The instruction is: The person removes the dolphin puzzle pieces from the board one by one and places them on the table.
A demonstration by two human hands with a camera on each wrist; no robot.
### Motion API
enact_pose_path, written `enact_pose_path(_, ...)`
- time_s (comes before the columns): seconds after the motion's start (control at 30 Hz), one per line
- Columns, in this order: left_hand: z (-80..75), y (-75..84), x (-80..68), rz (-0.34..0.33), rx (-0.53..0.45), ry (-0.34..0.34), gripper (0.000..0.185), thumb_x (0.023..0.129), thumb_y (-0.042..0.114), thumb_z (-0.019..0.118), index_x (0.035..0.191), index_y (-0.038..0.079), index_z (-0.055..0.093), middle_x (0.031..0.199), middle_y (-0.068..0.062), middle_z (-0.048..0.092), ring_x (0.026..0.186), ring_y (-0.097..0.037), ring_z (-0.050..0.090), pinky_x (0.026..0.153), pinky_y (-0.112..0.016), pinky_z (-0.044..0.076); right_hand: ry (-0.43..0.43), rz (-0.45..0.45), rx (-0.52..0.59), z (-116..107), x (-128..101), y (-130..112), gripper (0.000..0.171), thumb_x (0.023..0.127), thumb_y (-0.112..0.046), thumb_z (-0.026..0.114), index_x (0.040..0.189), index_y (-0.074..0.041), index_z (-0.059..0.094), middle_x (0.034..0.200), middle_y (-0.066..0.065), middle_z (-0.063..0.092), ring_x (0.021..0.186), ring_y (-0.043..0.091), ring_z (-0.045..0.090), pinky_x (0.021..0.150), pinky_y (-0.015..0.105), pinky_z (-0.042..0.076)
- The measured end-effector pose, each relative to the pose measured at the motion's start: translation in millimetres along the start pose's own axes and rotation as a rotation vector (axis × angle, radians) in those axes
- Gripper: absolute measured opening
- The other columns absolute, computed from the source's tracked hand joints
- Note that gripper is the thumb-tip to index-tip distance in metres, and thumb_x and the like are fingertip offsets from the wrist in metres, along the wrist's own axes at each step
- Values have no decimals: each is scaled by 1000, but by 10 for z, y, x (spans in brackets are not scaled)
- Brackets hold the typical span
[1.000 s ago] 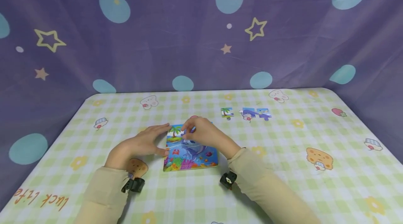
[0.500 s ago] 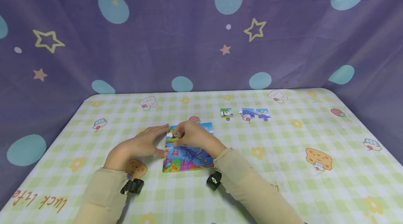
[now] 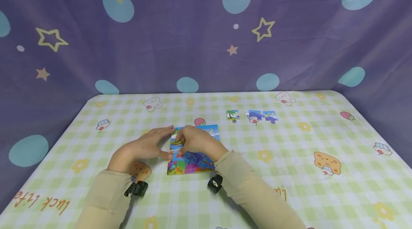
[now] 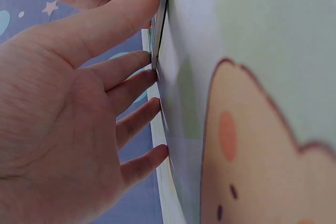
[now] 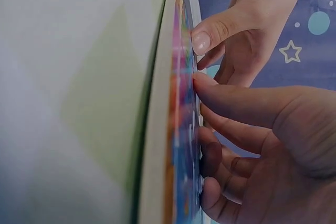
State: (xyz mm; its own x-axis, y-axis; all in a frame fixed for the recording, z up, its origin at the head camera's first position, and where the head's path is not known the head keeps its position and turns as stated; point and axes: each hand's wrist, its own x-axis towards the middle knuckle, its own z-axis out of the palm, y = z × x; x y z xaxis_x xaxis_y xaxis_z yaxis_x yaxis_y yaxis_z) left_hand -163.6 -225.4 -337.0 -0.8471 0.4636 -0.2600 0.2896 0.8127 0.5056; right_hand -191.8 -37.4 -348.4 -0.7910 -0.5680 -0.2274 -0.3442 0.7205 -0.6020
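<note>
Puzzle: the square, colourful sea-scene jigsaw board lies flat at the middle of my green-checked desk.
Left hand: open, straight fingers braced against the board's left edge.
Right hand: fingertips pressing on the board's upper left; whether they pinch a piece, I cannot tell.
Loose pieces: well apart, far right.

I see a colorful sea puzzle board lying flat on the table, with three loose puzzle pieces behind it.
</note>
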Motion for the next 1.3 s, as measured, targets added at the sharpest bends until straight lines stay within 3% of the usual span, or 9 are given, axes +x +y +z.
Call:
enact_pose_path(0.63,-4,-3,20,8,2,9,90,85,36,79,154,2,32,160,-20,25,144,-47,19,110,-69,20,-5,-11,18,-26,-32,-4,36,82,-11,82,116,-15,70,106,-2,65,91,11,58,83,30,52)
enact_pose_path(0.93,-4,-20,11,9,0,8,90,85,35,79,154,2,32,159,-21,25,144,-48,19,110,-70,20,1,-7,41,-17,-23,-11,34,83,-8,81,114,-14,70,94,-3,62,79,12,55,72,28,49)
enact_pose_path(1.3,-12,11,-2,-6,-3,14,90,85,38,79,154,2,33,160,-20,25,144,-47,19,110,-70,19,15,-74,235,-66,-29,23,24,85,6,74,106,-4,72,77,0,58,68,11,49,63,21,44)
